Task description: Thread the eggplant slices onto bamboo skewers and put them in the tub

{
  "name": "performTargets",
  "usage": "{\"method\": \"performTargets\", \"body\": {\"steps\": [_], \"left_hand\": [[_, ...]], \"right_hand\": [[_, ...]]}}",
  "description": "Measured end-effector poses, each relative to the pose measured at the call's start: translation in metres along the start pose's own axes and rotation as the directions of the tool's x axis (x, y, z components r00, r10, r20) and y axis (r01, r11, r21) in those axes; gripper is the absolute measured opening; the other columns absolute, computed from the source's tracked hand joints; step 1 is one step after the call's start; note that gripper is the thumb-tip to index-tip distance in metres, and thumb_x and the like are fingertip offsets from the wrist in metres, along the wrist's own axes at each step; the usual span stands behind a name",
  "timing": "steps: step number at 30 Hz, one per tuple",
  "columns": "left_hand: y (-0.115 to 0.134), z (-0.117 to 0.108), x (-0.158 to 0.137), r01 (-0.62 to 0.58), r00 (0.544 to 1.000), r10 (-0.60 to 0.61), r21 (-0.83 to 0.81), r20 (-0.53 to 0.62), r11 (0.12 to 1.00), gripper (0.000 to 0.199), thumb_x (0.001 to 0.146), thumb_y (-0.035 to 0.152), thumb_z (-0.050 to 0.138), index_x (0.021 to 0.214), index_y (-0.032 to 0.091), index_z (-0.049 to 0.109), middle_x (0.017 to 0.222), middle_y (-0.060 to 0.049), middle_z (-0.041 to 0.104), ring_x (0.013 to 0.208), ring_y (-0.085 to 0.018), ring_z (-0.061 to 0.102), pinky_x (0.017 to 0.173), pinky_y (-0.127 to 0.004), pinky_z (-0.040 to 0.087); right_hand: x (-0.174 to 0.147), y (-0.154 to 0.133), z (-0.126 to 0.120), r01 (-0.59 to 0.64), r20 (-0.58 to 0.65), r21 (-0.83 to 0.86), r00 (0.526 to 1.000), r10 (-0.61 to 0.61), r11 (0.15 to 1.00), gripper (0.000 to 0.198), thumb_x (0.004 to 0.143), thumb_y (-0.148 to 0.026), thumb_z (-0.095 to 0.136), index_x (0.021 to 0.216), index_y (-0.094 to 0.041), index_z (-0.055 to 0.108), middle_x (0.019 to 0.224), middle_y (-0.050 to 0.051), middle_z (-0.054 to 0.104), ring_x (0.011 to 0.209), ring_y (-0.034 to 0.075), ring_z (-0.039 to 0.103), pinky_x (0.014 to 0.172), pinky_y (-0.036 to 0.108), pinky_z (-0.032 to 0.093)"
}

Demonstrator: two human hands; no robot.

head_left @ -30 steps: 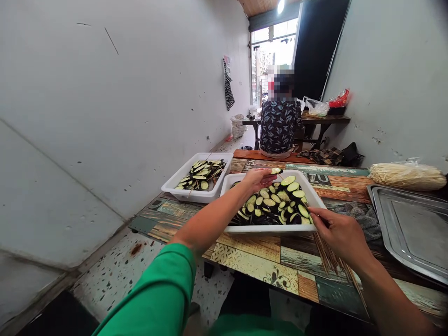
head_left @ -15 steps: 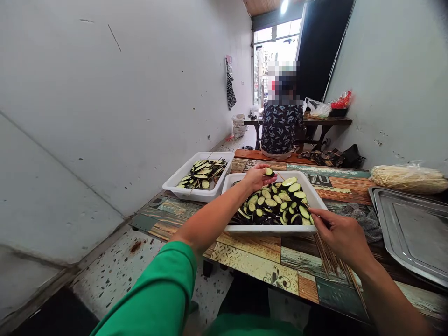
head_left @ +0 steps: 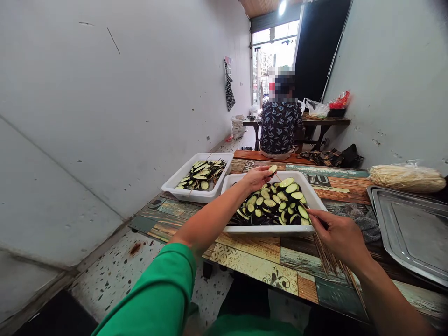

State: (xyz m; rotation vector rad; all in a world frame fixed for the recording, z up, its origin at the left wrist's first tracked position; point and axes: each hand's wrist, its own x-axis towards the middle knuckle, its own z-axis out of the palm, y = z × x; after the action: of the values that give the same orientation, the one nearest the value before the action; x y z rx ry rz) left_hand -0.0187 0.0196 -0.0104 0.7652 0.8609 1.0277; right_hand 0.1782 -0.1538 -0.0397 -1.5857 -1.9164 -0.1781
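My left hand (head_left: 258, 179) pinches an eggplant slice (head_left: 273, 169) above the far rim of a white plastic tray (head_left: 269, 229). Several oval eggplant slices (head_left: 269, 203), pale with dark skin, fill this tray. At the tray's right side, my right hand (head_left: 338, 233) is closed on the near end of a thin wooden skewer (head_left: 278, 177). Its far tip points up toward the slice in my left hand; slices lie along its middle and hide part of it. I cannot tell whether the tip touches the held slice. Loose skewers (head_left: 329, 261) lie below my right hand.
Left of it stands a second white tray (head_left: 192, 194) with skewered eggplant. Metal trays (head_left: 413, 233), a grey cloth (head_left: 364, 223) and a bag of skewers (head_left: 408, 177) are on the right of the patterned table (head_left: 252, 254). A person (head_left: 281, 126) sits beyond, facing away.
My left hand has tilted the eggplant slice so its pale face shows more, slightly higher and to the right. My right hand stays nearly in place on the skewer.
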Motion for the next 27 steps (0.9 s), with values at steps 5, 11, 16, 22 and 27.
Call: {"method": "performTargets", "body": {"steps": [5, 11, 16, 22, 27], "left_hand": [[0.0045, -0.0024, 0.0007, 0.06, 0.996, -0.065, -0.076, -0.063, 0.995, 0.008, 0.081, 0.003, 0.057, 0.079, 0.01, 0.058, 0.067, -0.004, 0.062, 0.059, -0.007, 0.06, 0.053, -0.015, 0.045], [0.0039, -0.0038, 0.0002, 0.065, 0.996, -0.07, -0.098, -0.052, 0.993, 0.006, 0.078, 0.003, 0.063, 0.078, 0.008, 0.06, 0.072, -0.007, 0.065, 0.066, -0.012, 0.066, 0.061, -0.021, 0.053], [0.0026, -0.0035, 0.0017, 0.042, 0.997, -0.05, -0.109, -0.067, 0.993, 0.006, 0.077, 0.001, 0.062, 0.076, 0.007, 0.06, 0.072, -0.007, 0.065, 0.068, -0.012, 0.066, 0.065, -0.022, 0.055], [0.0025, -0.0044, 0.0028, 0.044, 0.996, -0.051, -0.11, -0.067, 0.993, 0.008, 0.075, 0.001, 0.064, 0.076, 0.007, 0.061, 0.074, -0.007, 0.066, 0.07, -0.013, 0.066, 0.066, -0.022, 0.056], [0.0027, -0.0019, -0.0001, 0.052, 0.997, -0.057, -0.089, -0.06, 0.995, 0.008, 0.077, 0.0, 0.062, 0.075, 0.007, 0.059, 0.071, -0.006, 0.065, 0.066, -0.012, 0.066, 0.063, -0.021, 0.056]], "right_hand": [[0.0003, 0.0001, 0.0005, -0.007, 0.009, 0.001, 1.0, 0.007, 1.0, 0.032, 0.084, -0.033, 0.048, 0.093, -0.022, 0.076, 0.07, 0.002, 0.075, 0.053, 0.016, 0.065, 0.047, 0.025, 0.04], [-0.0001, 0.0001, 0.0007, -0.015, -0.007, 0.015, 1.0, 0.015, 1.0, 0.033, 0.084, -0.035, 0.047, 0.092, -0.022, 0.076, 0.066, 0.002, 0.074, 0.049, 0.015, 0.063, 0.045, 0.025, 0.038], [-0.0004, 0.0002, 0.0009, -0.007, -0.013, 0.011, 1.0, 0.007, 1.0, 0.033, 0.084, -0.035, 0.047, 0.092, -0.022, 0.076, 0.067, 0.002, 0.074, 0.05, 0.016, 0.064, 0.046, 0.025, 0.039], [-0.0006, 0.0008, 0.0024, -0.006, -0.004, 0.003, 1.0, 0.006, 1.0, 0.034, 0.085, -0.035, 0.046, 0.093, -0.022, 0.076, 0.072, 0.003, 0.075, 0.052, 0.016, 0.065, 0.047, 0.025, 0.041], [-0.0003, 0.0015, 0.0027, -0.005, -0.001, -0.002, 1.0, 0.005, 1.0, 0.034, 0.085, -0.035, 0.046, 0.093, -0.022, 0.076, 0.071, 0.003, 0.075, 0.053, 0.016, 0.065, 0.048, 0.025, 0.041]]}}
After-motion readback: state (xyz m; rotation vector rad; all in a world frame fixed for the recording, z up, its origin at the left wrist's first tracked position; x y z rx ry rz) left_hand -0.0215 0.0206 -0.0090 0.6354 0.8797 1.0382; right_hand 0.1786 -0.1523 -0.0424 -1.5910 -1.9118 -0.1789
